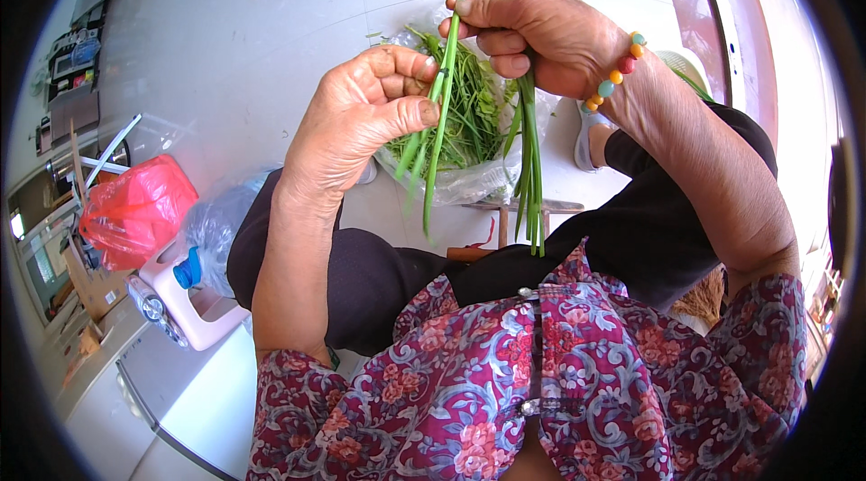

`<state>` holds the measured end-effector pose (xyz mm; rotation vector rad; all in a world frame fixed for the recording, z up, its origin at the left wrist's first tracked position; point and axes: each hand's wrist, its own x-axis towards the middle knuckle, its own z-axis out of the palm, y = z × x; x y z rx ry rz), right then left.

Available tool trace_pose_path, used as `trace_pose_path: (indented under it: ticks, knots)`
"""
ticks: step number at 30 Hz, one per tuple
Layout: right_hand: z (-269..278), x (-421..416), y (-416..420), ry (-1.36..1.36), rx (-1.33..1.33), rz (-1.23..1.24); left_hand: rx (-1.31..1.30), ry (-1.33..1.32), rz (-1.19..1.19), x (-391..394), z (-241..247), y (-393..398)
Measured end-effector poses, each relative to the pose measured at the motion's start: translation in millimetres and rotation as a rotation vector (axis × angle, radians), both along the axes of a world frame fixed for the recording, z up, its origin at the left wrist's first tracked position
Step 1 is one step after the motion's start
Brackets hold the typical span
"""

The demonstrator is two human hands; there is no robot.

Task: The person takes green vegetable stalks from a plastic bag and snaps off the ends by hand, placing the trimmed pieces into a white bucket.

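My right hand (541, 35), with a beaded bracelet (616, 76) at the wrist, grips a bunch of long green chives (530, 163). The leaves hang down, and the pale stalk ends rise above the fist. Between its thumb and forefinger it also pinches a single chive stalk (452, 41), apart from the bunch. My left hand (372, 95) pinches this stalk lower down, where the leaves part. A small dark spot shows on the stalk by the left fingertips. Below both hands, loose greens (467, 109) lie in a clear plastic bag (453, 193) on the floor.
A small wooden stool (503, 227) stands near my knees. To the left are a red plastic bag (142, 210), a large clear bottle (220, 231) with a blue cap and a pink plastic jug (196, 329). A pale basket (683, 68) sits at the right.
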<state>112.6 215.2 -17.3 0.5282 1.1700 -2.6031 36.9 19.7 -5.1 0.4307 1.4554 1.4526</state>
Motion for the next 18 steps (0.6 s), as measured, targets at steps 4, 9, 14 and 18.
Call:
trace_pose_path:
  ticks: [4,9,14,18]
  knots:
    - [-4.1,1.2,4.7,-0.009,-0.093,0.049,-0.03,0.094,0.014,0.8,2.5,2.0]
    - [-11.9,0.4,6.1,-0.045,-0.222,0.1,-0.066,0.191,0.071,5.5,7.8,5.2]
    - [-10.4,2.1,3.0,-0.044,-0.248,0.108,-0.055,0.384,0.142,15.2,7.1,9.1]
    - [-10.2,3.2,2.9,-0.054,-0.264,0.104,0.042,0.839,0.179,13.9,-2.8,8.9]
